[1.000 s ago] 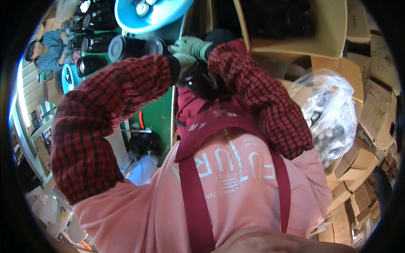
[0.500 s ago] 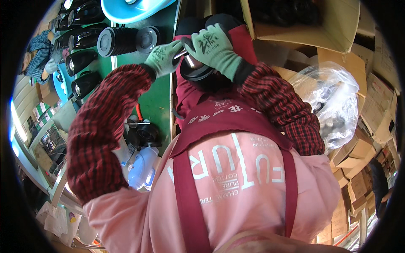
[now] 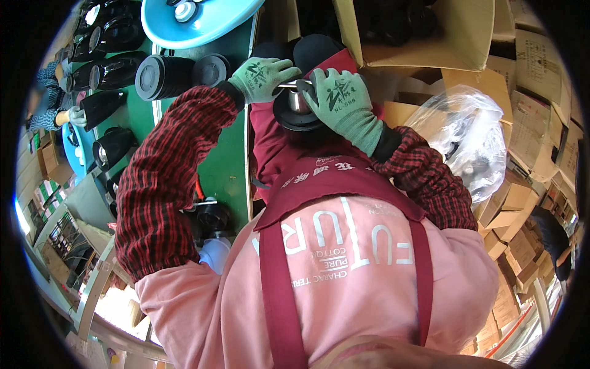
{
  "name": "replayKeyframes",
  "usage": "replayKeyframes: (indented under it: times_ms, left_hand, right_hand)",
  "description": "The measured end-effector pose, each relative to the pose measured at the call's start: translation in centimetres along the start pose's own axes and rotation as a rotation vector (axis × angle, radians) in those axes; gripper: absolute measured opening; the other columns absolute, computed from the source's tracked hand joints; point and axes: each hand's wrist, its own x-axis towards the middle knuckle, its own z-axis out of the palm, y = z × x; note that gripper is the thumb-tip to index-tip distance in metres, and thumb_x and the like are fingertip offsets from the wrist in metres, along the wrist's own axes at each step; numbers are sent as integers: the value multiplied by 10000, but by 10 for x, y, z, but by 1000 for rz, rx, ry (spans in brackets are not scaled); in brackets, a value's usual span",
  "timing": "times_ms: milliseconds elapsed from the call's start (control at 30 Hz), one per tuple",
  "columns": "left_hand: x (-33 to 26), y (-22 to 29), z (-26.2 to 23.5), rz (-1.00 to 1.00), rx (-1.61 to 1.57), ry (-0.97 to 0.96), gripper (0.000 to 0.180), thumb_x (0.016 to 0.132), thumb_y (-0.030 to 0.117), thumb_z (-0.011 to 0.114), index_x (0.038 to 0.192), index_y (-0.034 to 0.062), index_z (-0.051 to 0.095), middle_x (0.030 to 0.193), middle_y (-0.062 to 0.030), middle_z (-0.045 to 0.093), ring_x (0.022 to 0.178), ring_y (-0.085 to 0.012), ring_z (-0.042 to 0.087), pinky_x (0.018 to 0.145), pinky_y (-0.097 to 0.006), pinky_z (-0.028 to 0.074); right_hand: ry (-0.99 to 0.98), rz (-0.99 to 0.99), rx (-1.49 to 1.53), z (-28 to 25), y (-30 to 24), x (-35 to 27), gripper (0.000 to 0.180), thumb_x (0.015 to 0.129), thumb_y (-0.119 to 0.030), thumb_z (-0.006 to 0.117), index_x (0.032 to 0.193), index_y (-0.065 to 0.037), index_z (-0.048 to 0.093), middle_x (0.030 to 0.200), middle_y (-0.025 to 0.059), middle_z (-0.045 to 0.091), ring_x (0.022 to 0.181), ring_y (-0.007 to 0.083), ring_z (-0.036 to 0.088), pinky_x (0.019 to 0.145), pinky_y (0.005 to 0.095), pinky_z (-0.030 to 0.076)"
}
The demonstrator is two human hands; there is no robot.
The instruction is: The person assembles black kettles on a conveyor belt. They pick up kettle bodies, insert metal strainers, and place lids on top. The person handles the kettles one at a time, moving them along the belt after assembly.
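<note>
My left hand, in a green knit glove, has its fingers pinched on one end of a thin shiny metal rod. My right hand, gloved alike, curls its fingers over the other end of the rod. Just below sits a round black piece with a shiny metal neck, resting at my lap against the dark red apron. The right glove partly covers that neck. Whether rod and neck are joined cannot be made out.
On the green table to the left lie stacked black discs, another disc and several black vessels. A blue basin stands beyond. Right are an open carton and a clear plastic bag. A co-worker's gloved hand shows far left.
Both hands have shifted right and a little down in the picture, with the rod between them now more level. The metal neck stands more upright.
</note>
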Motion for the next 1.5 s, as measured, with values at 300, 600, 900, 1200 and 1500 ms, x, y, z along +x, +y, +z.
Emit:
replayKeyframes:
  times_ms: [300,600,900,1200,1500]
  left_hand:
    - [-84,55,56,-845,-768,1014,888,753,226,894,1486,24,434,1450,-244,482,1338,-401,493,1131,-502,404]
    - [-76,175,62,-448,-603,896,897,552,168,1005,1344,131,587,1586,-243,355,1449,-455,389,1177,-516,397]
    - [-207,173,120,-890,-1463,1729,611,1003,370,665,1497,115,412,1365,-112,579,1218,-284,617,964,-397,560]
    - [-219,118,164,-559,-2164,1721,518,1039,383,582,1442,70,493,1423,-171,571,1327,-334,551,1144,-475,449]
    - [-203,175,90,-1323,-562,1615,751,888,169,780,1525,101,389,1445,-173,454,1304,-308,515,1035,-437,494]
  right_hand:
    - [57,53,601,15,59,74,277,982,-343,639,1138,-118,678,1040,127,728,975,314,705,858,419,561]
    - [-97,-360,945,104,-24,153,307,895,-196,745,1169,-83,664,1085,120,717,1029,288,698,886,395,545]
    - [90,-480,62,85,-92,169,583,952,-439,635,1462,-185,515,1445,107,516,1311,357,499,1074,550,395]
    - [-422,-593,928,89,-136,70,565,940,-150,691,1444,9,490,1401,158,558,1278,275,577,1102,363,453]
    - [-355,-433,940,106,-146,63,591,934,-364,711,1384,-11,562,1322,179,615,1205,350,624,1017,400,503]
